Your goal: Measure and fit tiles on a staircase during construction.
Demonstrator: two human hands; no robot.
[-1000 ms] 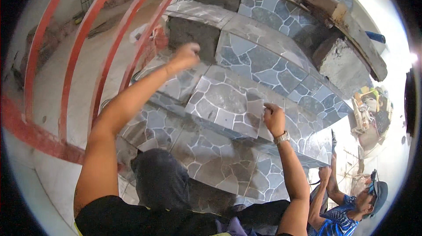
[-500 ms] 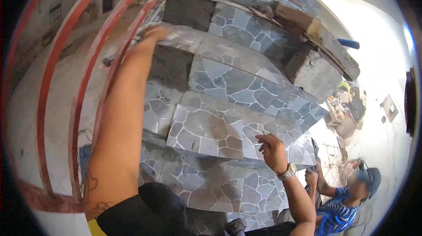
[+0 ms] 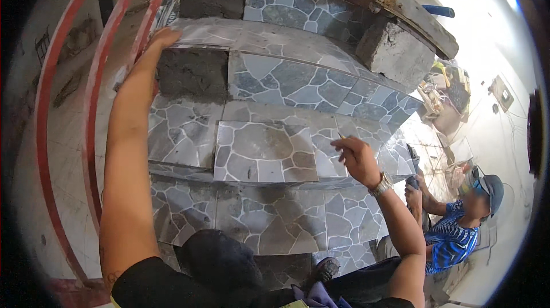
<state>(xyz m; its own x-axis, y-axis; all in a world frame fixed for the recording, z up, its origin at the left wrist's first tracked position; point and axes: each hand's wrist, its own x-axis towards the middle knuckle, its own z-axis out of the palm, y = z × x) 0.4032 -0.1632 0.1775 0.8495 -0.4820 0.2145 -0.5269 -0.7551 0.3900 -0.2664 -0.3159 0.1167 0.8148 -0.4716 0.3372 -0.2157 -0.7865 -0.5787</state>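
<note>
**Hands on tiled stair, mid-flight**

The left hand (image 3: 162, 38) is extended far up the stair and rests flat on the front edge of an upper tread (image 3: 258, 36), at the top left corner of a bare mortar riser (image 3: 192, 72). The fingers are spread over the edge and hold nothing.

The right hand (image 3: 356, 156) hovers lower and to the right, just above the tile (image 3: 264, 152) laid on the middle tread. The fingers are loosely curled, and a thin yellowish pencil (image 3: 342, 136) projects from between thumb and forefinger, its tip pointing up and left. A watch (image 3: 380, 185) sits on the right wrist.

The tile is a stone-pattern slab in grey and brown. It lies flat on the tread, its left edge abutting a neighbouring grey tile and its front edge near the step nosing.

Surroundings:
- Red rails (image 3: 91, 107) curve along the left side of the stair.
- A concrete block (image 3: 395, 50) stands on an upper step at right, under a wooden plank (image 3: 401, 4).
- A second person (image 3: 458, 222) in a blue shirt and cap sits at lower right, beside the stair.
</note>
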